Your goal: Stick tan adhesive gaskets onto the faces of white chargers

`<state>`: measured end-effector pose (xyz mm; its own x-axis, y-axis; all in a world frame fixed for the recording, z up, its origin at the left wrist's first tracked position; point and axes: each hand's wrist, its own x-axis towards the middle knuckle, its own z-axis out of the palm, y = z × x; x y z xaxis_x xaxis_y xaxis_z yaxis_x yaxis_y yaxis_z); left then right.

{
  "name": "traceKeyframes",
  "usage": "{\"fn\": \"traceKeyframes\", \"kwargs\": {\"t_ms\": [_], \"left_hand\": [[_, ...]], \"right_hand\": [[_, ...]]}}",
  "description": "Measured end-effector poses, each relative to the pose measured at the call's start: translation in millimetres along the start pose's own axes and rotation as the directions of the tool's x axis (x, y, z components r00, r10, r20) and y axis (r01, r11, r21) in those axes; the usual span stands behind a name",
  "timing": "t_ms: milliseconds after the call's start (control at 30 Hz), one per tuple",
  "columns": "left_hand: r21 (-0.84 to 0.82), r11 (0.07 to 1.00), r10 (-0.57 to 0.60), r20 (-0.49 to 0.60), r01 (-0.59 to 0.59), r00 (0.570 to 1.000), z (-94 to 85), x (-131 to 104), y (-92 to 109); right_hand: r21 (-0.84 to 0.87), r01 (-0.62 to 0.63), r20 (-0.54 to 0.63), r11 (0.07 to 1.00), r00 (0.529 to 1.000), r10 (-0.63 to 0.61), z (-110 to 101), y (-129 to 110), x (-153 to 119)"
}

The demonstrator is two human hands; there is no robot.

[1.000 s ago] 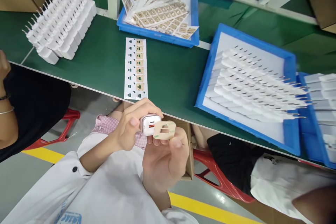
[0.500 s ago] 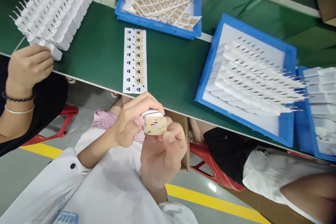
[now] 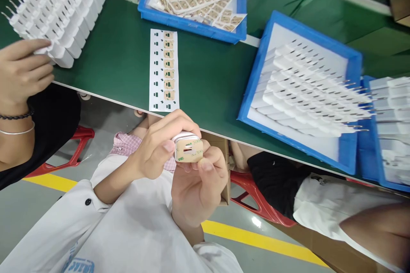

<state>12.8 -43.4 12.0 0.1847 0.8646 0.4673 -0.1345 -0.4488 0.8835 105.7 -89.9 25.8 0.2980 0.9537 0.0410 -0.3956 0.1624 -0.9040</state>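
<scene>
In front of my lap, my left hand is closed round a small white plastic housing, thumb along its side and fingers over the top. A tan adhesive sticker with green 3M print and a small slot covers the end facing me. My right hand pinches the sticker's lower right corner between thumb and fingers. Behind my hands, a white sticker sheet lies on the green table, with one column of tan stickers on it and bare cutouts beside them.
A blue tray of sticker sheets stands at the back. To the right, another blue tray holds rows of white housings with metal pins. At left, a co-worker's hand touches white pieces beside a block of pinned housings.
My hands stay nearly in place; the sticker and housing tilt slightly. The co-worker's hand has moved left and up with a white piece toward the block. The view has shifted a little.
</scene>
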Motion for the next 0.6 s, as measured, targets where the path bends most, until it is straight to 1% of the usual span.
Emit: {"fn": "traceKeyframes", "kwargs": {"t_ms": [67,233,467,533,600], "left_hand": [[0.022,1.000,-0.006,-0.003,0.006,1.000,-0.5,-0.6,-0.4],[0.058,0.998,-0.002,-0.007,0.003,1.000,-0.5,0.7,-0.2],[0.102,0.993,0.067,0.000,-0.066,0.998,1.1,6.1,0.7],[0.103,0.991,0.083,-0.001,-0.083,0.997,1.0,6.6,-0.4],[0.108,0.990,0.090,0.002,-0.090,0.996,-0.3,6.6,-2.4]], "right_hand": [[0.001,-0.004,-0.006,1.000,1.000,0.004,-0.3,-0.1,0.3],[0.069,-0.005,0.004,0.998,1.000,0.004,-0.8,0.8,2.3],[-0.025,0.005,-0.003,1.000,1.000,-0.005,-2.0,4.0,2.7],[-0.039,0.036,0.013,0.999,0.999,-0.035,-2.5,5.4,3.0],[-0.110,0.112,0.025,0.988,0.994,-0.110,-5.1,6.0,3.7]]}}
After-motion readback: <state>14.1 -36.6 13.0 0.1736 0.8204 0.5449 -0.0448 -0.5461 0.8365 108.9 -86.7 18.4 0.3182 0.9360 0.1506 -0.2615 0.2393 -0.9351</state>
